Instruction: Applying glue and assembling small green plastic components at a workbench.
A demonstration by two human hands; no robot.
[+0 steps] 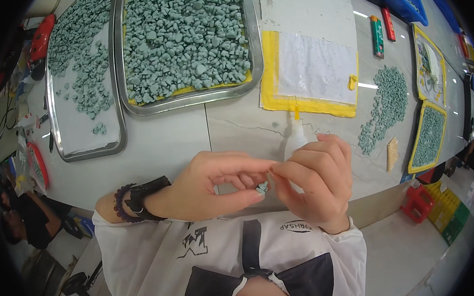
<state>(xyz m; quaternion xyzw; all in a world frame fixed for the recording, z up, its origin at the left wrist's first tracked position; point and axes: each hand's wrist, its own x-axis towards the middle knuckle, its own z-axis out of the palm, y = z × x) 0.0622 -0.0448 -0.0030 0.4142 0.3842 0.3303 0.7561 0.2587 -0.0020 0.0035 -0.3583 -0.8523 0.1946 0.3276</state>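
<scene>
In front of my chest, my left hand (219,182) is closed around a few small green stones (261,188), which show between thumb and fingers. My right hand (321,179) meets it at the fingertips, with thumb and forefinger pinched together. Whatever lies in that pinch is too small to make out. Just beyond the right hand is a white squeeze bottle (297,136) with a yellow nozzle and thin tip, its lower part hidden by the fingers. Past the bottle lies a yellow-edged board (277,103) covered with a white sheet.
A metal tray (260,58) heaped with green stones is at the far left, beside a second tray (120,136) partly covered with them. Loose stones (390,91) lie on the right, near a green lighter (377,37), a red lighter (388,23) and a yellow-framed stone panel (429,136).
</scene>
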